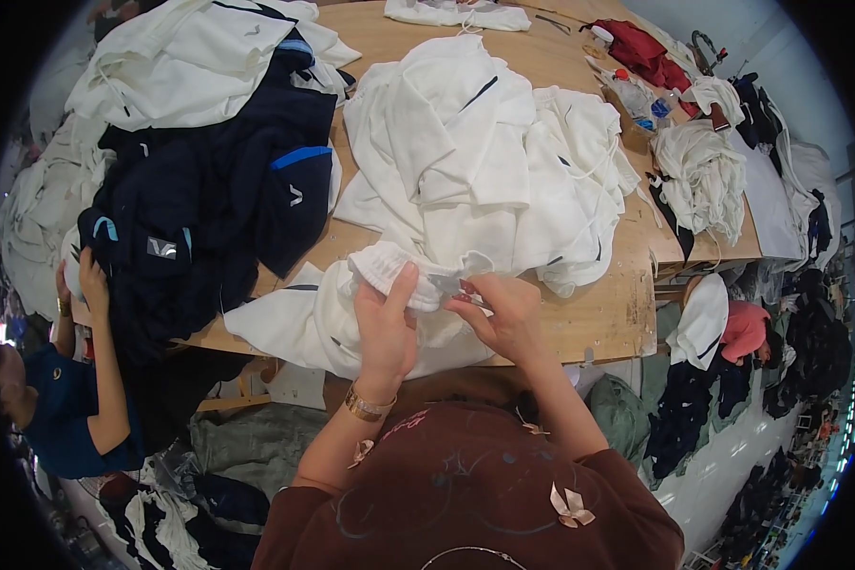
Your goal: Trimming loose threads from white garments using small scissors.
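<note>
My left hand [388, 328] gripping ribbed cuff [382, 267] of white garment [325, 318]. My right hand [503, 312] pinching fabric right of cuff. White pile [475, 142] beyond cuff.

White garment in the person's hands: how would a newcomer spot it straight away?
Find the big wooden table, then its near edge, in front of the person in the brown top. The white garment lies there, nearer than the larger white pile. Unlike that pile, it is being handled: its ribbed band is in the left hand, with the right hand close beside.
</note>
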Action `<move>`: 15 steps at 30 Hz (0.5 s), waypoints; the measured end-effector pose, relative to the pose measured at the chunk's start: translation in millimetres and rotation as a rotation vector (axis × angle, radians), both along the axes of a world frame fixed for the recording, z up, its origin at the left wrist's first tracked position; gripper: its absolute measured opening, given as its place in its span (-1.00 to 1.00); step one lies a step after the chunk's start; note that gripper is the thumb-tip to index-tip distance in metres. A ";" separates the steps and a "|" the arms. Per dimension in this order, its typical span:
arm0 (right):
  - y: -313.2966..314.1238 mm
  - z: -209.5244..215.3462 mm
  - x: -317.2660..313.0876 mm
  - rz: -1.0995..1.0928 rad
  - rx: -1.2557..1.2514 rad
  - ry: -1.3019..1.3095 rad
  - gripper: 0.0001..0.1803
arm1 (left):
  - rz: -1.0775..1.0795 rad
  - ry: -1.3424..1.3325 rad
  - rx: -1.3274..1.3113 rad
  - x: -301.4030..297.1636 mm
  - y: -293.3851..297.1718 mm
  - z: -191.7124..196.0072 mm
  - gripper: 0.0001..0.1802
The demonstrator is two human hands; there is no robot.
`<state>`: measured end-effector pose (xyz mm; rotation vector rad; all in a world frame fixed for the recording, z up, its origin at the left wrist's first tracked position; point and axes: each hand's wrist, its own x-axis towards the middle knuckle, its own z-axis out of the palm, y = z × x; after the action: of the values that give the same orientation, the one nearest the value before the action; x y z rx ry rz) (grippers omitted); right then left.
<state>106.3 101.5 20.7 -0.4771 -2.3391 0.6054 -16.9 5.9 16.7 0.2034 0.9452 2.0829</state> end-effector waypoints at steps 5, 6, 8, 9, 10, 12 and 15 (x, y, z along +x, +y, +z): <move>1.9 1.9 -0.1 0.009 0.023 -0.011 -0.72 | 0.026 0.017 -0.003 1.0 0.2 -0.4 -0.83; 2.1 1.7 0.3 0.012 0.034 -0.029 -0.72 | 0.032 0.032 -0.009 0.9 -0.1 -0.2 -0.82; 3.2 0.0 0.9 0.008 0.025 -0.021 -0.72 | 0.036 0.048 -0.013 1.2 0.5 0.9 -0.82; 3.7 -1.3 1.1 0.006 0.014 -0.014 -0.72 | 0.040 0.049 -0.020 1.8 0.7 1.7 -0.81; 4.0 -2.7 0.8 0.006 0.015 -0.014 -0.72 | 0.045 0.050 -0.026 2.0 0.8 2.2 -0.81; 4.5 -4.7 0.2 -0.015 0.060 0.043 -0.67 | 0.055 0.073 -0.033 1.6 1.6 0.1 -0.81; 5.3 -4.7 -0.6 -0.004 0.083 0.036 -0.66 | 0.073 0.116 -0.047 1.0 1.1 -0.5 -0.81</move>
<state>105.7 106.8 16.0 -0.4300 -2.3184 0.5092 -15.8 6.9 16.2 0.2715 1.0845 2.1317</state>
